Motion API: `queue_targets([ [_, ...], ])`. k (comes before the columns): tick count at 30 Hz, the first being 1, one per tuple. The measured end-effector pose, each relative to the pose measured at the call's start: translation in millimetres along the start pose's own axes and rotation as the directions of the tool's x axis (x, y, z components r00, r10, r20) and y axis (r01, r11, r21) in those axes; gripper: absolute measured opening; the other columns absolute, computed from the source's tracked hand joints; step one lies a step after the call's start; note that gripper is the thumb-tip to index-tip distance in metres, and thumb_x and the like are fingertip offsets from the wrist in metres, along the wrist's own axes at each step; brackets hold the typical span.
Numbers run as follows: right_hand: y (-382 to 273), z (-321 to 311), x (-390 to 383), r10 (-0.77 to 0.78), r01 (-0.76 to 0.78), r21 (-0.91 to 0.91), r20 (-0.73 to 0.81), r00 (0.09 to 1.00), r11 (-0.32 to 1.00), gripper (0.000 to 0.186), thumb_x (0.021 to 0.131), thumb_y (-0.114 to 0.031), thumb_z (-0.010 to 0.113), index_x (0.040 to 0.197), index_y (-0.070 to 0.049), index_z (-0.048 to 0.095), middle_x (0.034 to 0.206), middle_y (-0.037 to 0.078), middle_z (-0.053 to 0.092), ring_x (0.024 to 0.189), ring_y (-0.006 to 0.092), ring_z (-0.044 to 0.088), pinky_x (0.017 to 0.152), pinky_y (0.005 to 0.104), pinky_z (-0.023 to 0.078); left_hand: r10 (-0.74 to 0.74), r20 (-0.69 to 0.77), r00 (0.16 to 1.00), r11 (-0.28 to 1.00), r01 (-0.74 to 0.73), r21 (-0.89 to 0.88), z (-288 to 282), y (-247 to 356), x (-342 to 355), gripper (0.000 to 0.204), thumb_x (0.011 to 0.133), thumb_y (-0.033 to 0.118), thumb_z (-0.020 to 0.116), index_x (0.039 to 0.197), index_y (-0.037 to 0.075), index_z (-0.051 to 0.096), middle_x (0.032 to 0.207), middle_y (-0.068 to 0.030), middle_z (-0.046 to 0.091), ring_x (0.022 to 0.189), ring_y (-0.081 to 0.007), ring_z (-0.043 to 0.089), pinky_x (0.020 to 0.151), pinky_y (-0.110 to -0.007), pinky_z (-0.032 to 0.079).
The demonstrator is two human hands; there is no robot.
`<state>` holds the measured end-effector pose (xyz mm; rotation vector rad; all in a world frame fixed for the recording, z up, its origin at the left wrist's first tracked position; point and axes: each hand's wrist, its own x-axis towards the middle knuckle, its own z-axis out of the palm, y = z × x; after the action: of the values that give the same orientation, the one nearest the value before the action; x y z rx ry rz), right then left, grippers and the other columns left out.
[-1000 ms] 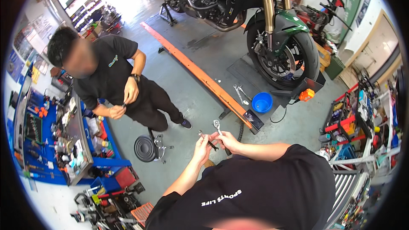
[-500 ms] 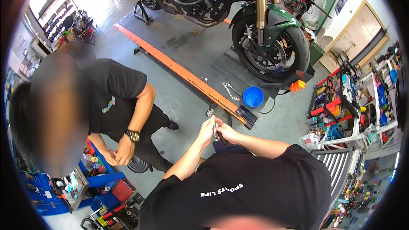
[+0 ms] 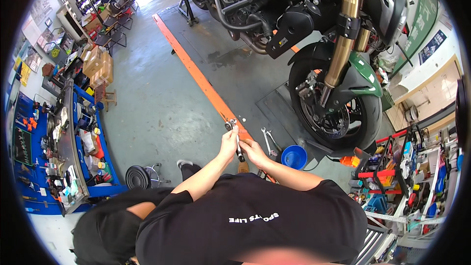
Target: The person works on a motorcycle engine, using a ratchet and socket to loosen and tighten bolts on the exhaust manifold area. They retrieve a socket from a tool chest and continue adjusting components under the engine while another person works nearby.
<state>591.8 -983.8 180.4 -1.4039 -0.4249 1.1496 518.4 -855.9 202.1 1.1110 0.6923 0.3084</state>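
In front of my chest, my left hand (image 3: pixel 227 143) is closed round a ratchet and a spanner held upright together, their metal heads (image 3: pixel 230 123) above my fingers. My right hand (image 3: pixel 253 153) grips the same tools just to the right and a little lower; the dark handle end (image 3: pixel 241 157) shows between my hands. Beyond them lie the orange rail (image 3: pixel 191 72) of the lift, loose wrenches (image 3: pixel 268 143) on the dark plate and a blue bowl (image 3: pixel 294 157). A black motorcycle with a green front fender (image 3: pixel 363 76) stands on the lift.
A co-worker in black (image 3: pixel 105 228) is close at my lower left. A blue tool bench (image 3: pixel 78 103) lines the left, near a round black stool (image 3: pixel 137 176) and cardboard boxes (image 3: pixel 100 71). At right are a red-edged tool cart (image 3: pixel 378 172) and an orange device (image 3: pixel 349 162).
My hands have moved up and brought the two tools together. The view has shifted nearer the motorcycle. The co-worker has passed from standing at my left to the lower left edge, mostly hidden.
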Motion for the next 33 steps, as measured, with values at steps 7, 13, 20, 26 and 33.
queue_targets([
  [7, -52, 17, 56, -0.213, 0.183, -0.343, -0.052, 0.976, 0.921, 0.020, 0.099, -0.017, 0.062, 0.094, 0.002, 0.057, 0.076, 0.004, 0.061, 0.067, 0.0125, 0.053, 0.061, 0.0310, 0.043, 0.060, -0.071, 0.996, 0.991, -0.051, 0.123, -12, 40, 47, 0.049, 0.107, 0.039, 0.051, 0.124, -0.004, 0.067, 0.091, -0.0028, 0.065, 0.085, -0.0087, 0.057, 0.078, -0.029, 0.049],
  [13, -86, 48, 114, -0.297, 0.283, -0.132, -0.101, 0.950, 0.950, 0.024, 0.104, -0.019, 0.057, 0.087, -0.002, 0.053, 0.070, -0.002, 0.052, 0.064, 0.0068, 0.046, 0.057, 0.0280, 0.039, 0.146, -0.041, 0.988, 0.970, -0.135, 0.203, -55, 85, 100, 0.041, 0.107, 0.031, 0.053, 0.112, -0.006, 0.071, 0.095, -0.0048, 0.064, 0.092, -0.0115, 0.055, 0.086, -0.028, 0.044],
  [20, -114, 69, 198, -0.365, 0.336, -0.151, -0.252, 0.896, 0.930, 0.031, 0.102, -0.026, 0.062, 0.083, -0.004, 0.053, 0.066, -0.005, 0.044, 0.062, 0.0058, 0.040, 0.054, 0.0294, 0.035, 0.293, 0.203, 0.934, 0.826, -0.354, 0.438, -107, 146, 182, 0.040, 0.106, 0.032, 0.053, 0.127, 0.001, 0.068, 0.075, 0.0046, 0.049, 0.067, -0.0065, 0.045, 0.061, -0.026, 0.037],
  [26, -170, 85, 228, -0.160, 0.414, 0.470, -0.489, 0.858, 0.780, 0.025, 0.106, -0.027, 0.053, 0.090, -0.008, 0.054, 0.063, -0.005, 0.043, 0.052, 0.0072, 0.040, 0.049, 0.0245, 0.033, 0.234, 0.370, 0.899, 0.834, -0.381, 0.399, -145, 251, 239, 0.038, 0.105, 0.023, 0.056, 0.135, 0.001, 0.062, 0.087, 0.0011, 0.051, 0.073, -0.0074, 0.050, 0.067, -0.024, 0.044],
  [33, -196, 67, 202, -0.216, 0.564, 0.679, -0.531, 0.819, 0.471, 0.022, 0.105, -0.023, 0.050, 0.098, -0.004, 0.057, 0.068, 0.004, 0.052, 0.058, 0.0180, 0.052, 0.057, 0.0323, 0.046, 0.285, 0.685, 0.670, 0.849, -0.508, 0.144, -147, 345, 288, 0.039, 0.106, 0.012, 0.046, 0.139, -0.008, 0.053, 0.078, -0.0062, 0.058, 0.069, -0.0148, 0.061, 0.074, -0.041, 0.062],
])
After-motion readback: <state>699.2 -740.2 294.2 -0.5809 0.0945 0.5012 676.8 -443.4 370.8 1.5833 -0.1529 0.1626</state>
